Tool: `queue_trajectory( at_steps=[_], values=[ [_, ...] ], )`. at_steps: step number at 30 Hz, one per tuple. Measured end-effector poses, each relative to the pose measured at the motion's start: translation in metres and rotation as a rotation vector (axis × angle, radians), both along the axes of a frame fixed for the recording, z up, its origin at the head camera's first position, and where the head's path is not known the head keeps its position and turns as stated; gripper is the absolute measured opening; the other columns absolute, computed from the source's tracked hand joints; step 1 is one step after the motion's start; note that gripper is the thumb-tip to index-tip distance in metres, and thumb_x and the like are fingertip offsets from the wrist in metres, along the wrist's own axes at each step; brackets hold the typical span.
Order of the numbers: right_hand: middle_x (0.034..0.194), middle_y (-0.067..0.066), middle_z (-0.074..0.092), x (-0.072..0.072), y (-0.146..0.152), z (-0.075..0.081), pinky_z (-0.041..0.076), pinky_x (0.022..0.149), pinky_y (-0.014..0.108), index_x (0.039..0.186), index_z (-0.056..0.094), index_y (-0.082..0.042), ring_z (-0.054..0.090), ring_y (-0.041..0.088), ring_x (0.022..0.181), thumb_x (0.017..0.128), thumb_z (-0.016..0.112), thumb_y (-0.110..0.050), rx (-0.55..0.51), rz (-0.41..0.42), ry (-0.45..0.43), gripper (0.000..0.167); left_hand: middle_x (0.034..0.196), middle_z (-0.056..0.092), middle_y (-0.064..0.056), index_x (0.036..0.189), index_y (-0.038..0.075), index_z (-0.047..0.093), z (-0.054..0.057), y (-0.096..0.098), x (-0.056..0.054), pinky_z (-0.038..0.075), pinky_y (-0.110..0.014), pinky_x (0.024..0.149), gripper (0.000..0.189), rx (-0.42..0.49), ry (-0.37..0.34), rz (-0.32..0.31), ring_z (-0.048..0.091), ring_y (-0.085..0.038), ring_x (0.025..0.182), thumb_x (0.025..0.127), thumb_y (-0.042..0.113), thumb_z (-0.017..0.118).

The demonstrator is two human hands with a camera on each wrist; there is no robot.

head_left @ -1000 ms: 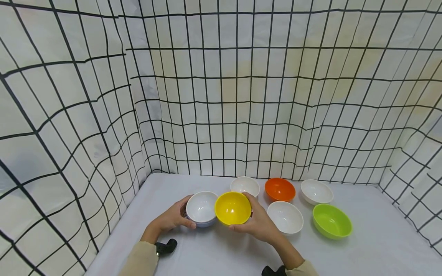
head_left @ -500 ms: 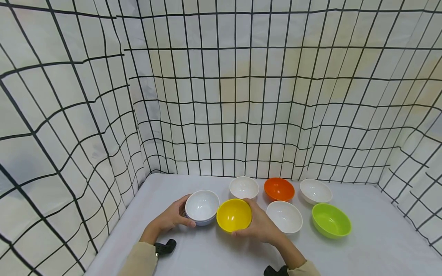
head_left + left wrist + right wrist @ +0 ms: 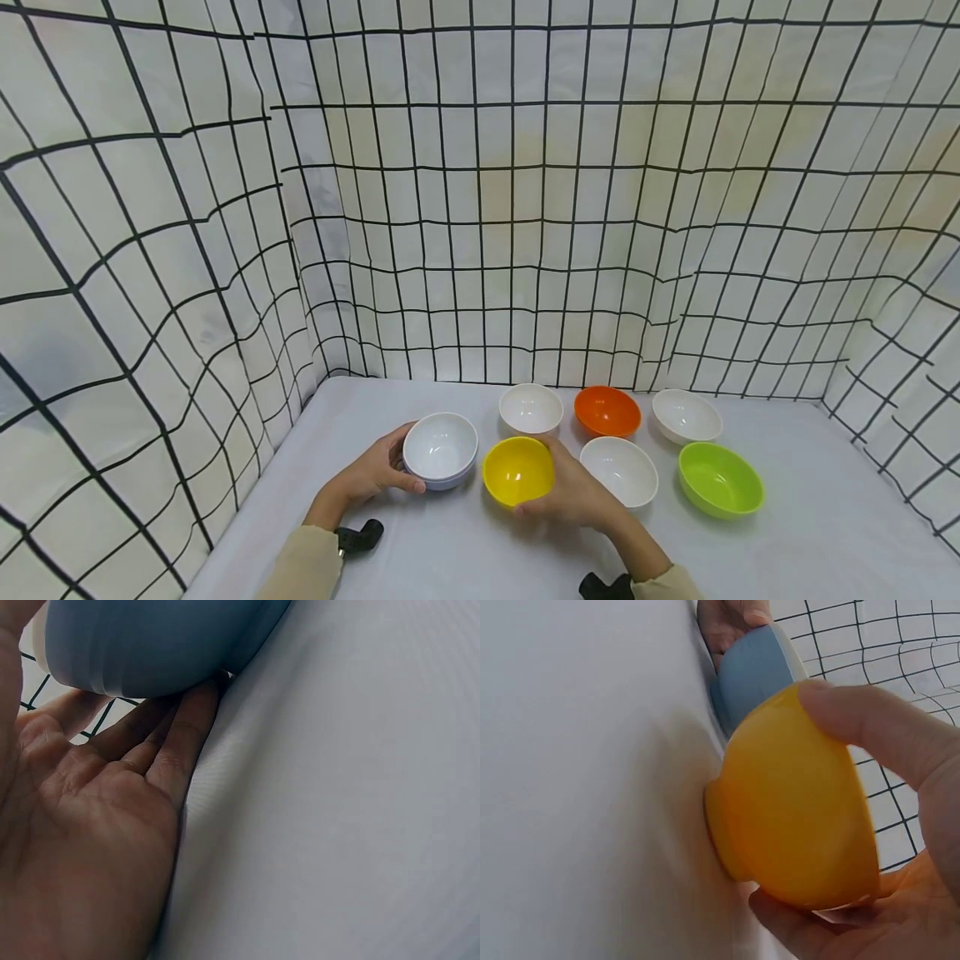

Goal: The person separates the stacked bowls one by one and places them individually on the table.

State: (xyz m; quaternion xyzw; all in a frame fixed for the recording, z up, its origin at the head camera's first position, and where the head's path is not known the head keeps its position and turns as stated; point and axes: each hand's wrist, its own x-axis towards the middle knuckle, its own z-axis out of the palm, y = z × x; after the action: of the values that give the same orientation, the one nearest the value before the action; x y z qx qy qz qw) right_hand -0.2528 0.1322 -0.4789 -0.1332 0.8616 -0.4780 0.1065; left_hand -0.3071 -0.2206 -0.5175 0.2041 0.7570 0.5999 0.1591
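My left hand (image 3: 375, 468) curls round the left side of a light blue bowl (image 3: 150, 645), thumb in front and fingers behind. A white bowl (image 3: 440, 447) sits nested inside the blue one, its rim showing on top. In my right hand (image 3: 566, 487) is a yellow bowl (image 3: 519, 472), pinched at its right side with the thumb near the rim. The right wrist view shows the yellow bowl's foot close to the cloth; whether it touches, I cannot tell. A small gap separates the yellow bowl from the nested pair.
Behind and right of my right hand stand a white bowl (image 3: 531, 408), an orange bowl (image 3: 607, 411), another white bowl (image 3: 687, 417), a nearer white bowl (image 3: 618, 472) and a lime green bowl (image 3: 720, 481). White cloth (image 3: 465, 558) covers the table. Black-gridded white walls (image 3: 495, 200) enclose it.
The yellow bowl has come down toward the table and shifted slightly right, away from the nested bowls, with my right hand still holding it. The left hand stays in place.
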Motion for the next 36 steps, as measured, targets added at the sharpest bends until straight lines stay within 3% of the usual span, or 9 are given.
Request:
queue_trajectory(
  at_steps=[11,17,22,36],
  values=[
    [0.141,0.014,0.050,0.0040,0.0000,0.0082,0.043,0.111,0.065,0.153,0.030,-0.005,0.051,0.030,0.123,0.068,0.095,-0.030,0.077,-0.015,-0.060,0.110,0.166,0.031,-0.017,0.160,0.005,0.027,-0.0008,0.0005,-0.0002,0.013,-0.054,0.128,0.109,-0.001,-0.016,0.008,0.014,-0.039,0.159,0.073,0.012,0.092],
    [0.141,0.015,0.047,0.0047,-0.0040,0.0033,0.047,0.108,0.062,0.155,0.027,-0.007,0.051,0.029,0.121,0.064,0.096,-0.038,0.058,-0.046,-0.018,0.118,0.165,0.031,-0.017,0.160,0.006,0.026,-0.0008,0.0001,0.0004,0.014,-0.054,0.128,0.108,0.020,-0.029,-0.007,0.018,-0.040,0.158,0.074,0.011,0.091],
    [0.139,0.014,0.047,0.0044,-0.0051,0.0018,0.049,0.106,0.061,0.153,0.031,-0.009,0.053,0.028,0.119,0.064,0.096,-0.037,0.087,-0.045,0.020,0.114,0.165,0.032,-0.015,0.160,0.007,0.026,0.0000,0.0004,0.0007,0.014,-0.051,0.128,0.108,0.029,-0.043,-0.011,0.019,-0.039,0.157,0.075,0.011,0.091],
    [0.134,0.015,0.046,0.0059,-0.0067,0.0075,0.052,0.103,0.058,0.156,0.027,-0.003,0.052,0.028,0.114,0.066,0.093,-0.033,0.131,-0.066,0.006,0.115,0.164,0.034,-0.010,0.159,0.012,0.030,0.0004,0.0004,0.0017,0.015,-0.046,0.128,0.107,0.022,-0.058,-0.003,0.020,-0.033,0.158,0.073,0.012,0.092]
  ],
)
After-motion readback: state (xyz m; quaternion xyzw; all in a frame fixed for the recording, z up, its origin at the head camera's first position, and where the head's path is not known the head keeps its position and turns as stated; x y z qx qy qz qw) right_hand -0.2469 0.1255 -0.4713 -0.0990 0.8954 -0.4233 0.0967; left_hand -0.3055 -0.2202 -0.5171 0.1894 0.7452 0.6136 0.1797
